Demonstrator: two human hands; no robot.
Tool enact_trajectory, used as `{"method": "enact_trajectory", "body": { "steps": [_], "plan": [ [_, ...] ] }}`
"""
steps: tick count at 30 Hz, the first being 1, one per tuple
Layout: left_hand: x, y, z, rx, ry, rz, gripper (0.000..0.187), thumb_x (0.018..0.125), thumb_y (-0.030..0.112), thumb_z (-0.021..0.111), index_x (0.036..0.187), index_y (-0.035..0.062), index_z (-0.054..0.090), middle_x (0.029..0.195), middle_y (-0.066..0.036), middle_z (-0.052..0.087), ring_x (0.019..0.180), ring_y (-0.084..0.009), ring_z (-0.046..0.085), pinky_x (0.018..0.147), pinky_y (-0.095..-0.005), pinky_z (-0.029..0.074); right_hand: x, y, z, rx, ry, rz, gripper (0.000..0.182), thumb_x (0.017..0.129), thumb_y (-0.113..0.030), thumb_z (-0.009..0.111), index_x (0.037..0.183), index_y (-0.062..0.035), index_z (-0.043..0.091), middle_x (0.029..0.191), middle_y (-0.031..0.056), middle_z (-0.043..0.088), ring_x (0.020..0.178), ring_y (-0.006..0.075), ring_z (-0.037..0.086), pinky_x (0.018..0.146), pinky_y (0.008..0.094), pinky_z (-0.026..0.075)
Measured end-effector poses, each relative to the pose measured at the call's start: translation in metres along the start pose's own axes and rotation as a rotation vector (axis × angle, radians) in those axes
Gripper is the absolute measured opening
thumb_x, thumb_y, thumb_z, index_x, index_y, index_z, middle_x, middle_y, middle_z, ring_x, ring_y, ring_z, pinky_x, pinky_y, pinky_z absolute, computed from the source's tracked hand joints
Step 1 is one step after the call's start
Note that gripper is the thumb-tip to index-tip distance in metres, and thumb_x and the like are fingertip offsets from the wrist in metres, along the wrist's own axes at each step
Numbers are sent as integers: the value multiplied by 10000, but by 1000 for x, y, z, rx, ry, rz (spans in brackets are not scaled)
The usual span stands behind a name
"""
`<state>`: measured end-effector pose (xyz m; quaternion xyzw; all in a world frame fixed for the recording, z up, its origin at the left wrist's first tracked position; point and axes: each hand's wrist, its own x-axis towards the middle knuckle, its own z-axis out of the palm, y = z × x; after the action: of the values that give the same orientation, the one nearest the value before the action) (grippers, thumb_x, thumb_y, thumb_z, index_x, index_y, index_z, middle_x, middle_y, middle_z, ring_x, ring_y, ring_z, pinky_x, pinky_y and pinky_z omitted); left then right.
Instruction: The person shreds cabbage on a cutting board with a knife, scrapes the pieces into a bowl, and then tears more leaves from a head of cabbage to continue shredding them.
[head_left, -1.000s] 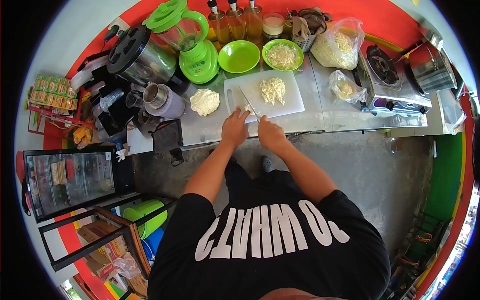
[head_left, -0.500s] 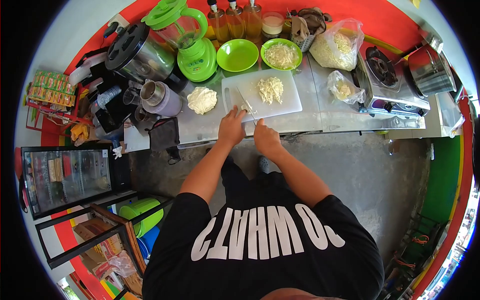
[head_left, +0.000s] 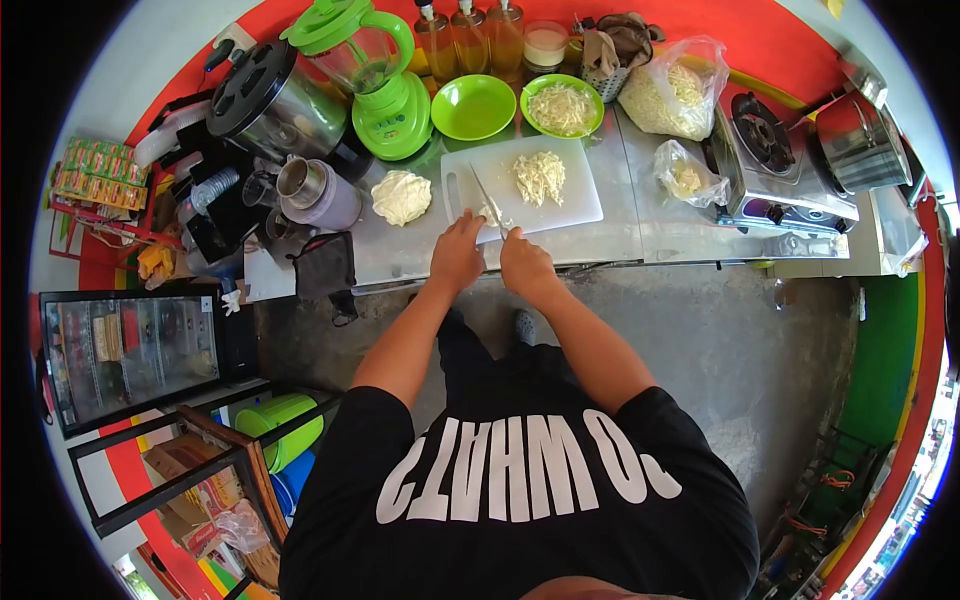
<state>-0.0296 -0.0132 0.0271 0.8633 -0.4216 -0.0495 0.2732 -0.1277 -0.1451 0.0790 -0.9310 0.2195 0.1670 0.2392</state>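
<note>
A white cutting board [head_left: 585,208] lies on the metal counter. My right hand [head_left: 527,267] grips the handle of a kitchen knife [head_left: 481,186], whose blade points away to the upper left across the board. My left hand [head_left: 458,252] is at the board's near left edge, just left of the blade, its fingers bent together; anything under the fingertips is too small to make out. Small pale chopped pieces [head_left: 493,213] lie against the blade. A pile of pale shredded vegetable [head_left: 540,178], like cabbage, sits on the board's right half. A pale cabbage chunk [head_left: 402,197] rests left of the board.
Behind the board stand a green bowl [head_left: 474,108], another bowl holding shreds [head_left: 562,107] and a green blender [head_left: 390,120]. Bags of shredded vegetable [head_left: 670,105] and a gas stove [head_left: 775,170] are to the right. A steel-topped container [head_left: 318,195] stands left.
My right hand has shifted slightly left and toward the left hand, with the knife tilting a little more upright. The small pieces by the blade have spread slightly.
</note>
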Motion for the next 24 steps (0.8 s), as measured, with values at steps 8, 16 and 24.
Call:
{"method": "enact_trajectory", "body": {
  "steps": [8,16,24],
  "plan": [
    [-1,0,-4,71,-25,-7,559,737,-55,654,1272,74,560,1420,-285,530,1191,-428,601,965,-476,517,19,-5,13,37,16,31,388,904,-64,606,1205,95,419,995,306,704,976,434,718,844,457,592],
    [0,3,-8,43,-21,-13,531,755,-58,639,1265,75,570,1420,-270,539,1192,-414,606,971,-455,523,-4,-6,18,32,9,36,396,896,-55,621,1200,91,415,1000,304,705,970,420,722,837,454,596],
    [0,2,-5,10,-32,-70,574,751,-71,592,1306,78,584,1451,-252,527,1236,-409,579,1022,-448,495,13,-9,10,-39,43,-4,373,911,-76,612,1194,80,424,970,277,719,931,417,734,812,459,604]
  ]
}}
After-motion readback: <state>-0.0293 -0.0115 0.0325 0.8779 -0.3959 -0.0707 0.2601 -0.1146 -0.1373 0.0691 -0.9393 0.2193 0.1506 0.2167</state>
